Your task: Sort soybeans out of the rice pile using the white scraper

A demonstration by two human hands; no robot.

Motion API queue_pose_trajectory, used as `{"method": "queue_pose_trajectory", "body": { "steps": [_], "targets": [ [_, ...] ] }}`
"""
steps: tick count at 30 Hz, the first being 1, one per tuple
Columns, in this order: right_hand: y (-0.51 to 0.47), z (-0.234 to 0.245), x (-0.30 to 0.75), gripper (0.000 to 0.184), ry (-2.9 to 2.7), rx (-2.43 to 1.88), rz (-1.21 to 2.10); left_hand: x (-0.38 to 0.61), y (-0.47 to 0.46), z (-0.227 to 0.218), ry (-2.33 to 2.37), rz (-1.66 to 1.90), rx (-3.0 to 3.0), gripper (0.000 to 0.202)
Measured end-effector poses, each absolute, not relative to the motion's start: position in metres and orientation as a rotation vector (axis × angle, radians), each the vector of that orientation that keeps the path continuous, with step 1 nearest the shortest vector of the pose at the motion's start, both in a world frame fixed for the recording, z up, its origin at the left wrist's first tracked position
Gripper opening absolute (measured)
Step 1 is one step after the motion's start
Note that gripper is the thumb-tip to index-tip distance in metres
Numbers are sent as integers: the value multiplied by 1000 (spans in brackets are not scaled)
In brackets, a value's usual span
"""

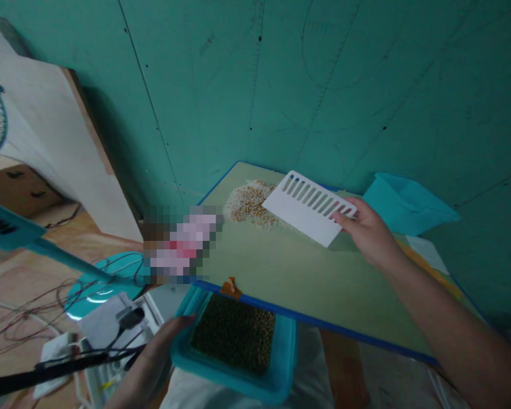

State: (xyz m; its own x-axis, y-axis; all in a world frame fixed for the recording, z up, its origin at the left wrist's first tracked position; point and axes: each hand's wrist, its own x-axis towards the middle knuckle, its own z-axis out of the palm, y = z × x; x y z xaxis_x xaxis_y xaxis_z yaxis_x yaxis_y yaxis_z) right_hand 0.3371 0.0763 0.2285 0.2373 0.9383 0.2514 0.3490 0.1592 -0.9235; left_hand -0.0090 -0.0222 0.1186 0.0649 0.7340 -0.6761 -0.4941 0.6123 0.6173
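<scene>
My right hand grips a white scraper with a row of slots, by its slotted end. The scraper is tilted above the pale green tabletop, its far corner beside a pile of white grains and yellow kernels. Below the table's front edge, my left hand holds the left rim of a teal plastic tub, with its thumb over the rim; the other fingers are hidden. In the tub lie many small dark green beans, with tan ones along the right side.
A teal folded pouch stands at the table's back right, against the green wall. A blurred-out pink item is at the left edge. On the floor at left are a teal fan base, loose cables and a power strip.
</scene>
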Motion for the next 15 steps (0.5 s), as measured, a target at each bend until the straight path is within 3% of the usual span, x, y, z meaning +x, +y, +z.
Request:
{"method": "queue_pose_trajectory", "body": {
  "steps": [4, 15],
  "targets": [
    [82, 223, 329, 19, -1456, -1431, 573, -4, -25, 114, 1153, 926, 196, 27],
    [80, 225, 318, 21, -1474, -1339, 693, -4, -22, 116, 1251, 912, 266, 20]
  ]
}}
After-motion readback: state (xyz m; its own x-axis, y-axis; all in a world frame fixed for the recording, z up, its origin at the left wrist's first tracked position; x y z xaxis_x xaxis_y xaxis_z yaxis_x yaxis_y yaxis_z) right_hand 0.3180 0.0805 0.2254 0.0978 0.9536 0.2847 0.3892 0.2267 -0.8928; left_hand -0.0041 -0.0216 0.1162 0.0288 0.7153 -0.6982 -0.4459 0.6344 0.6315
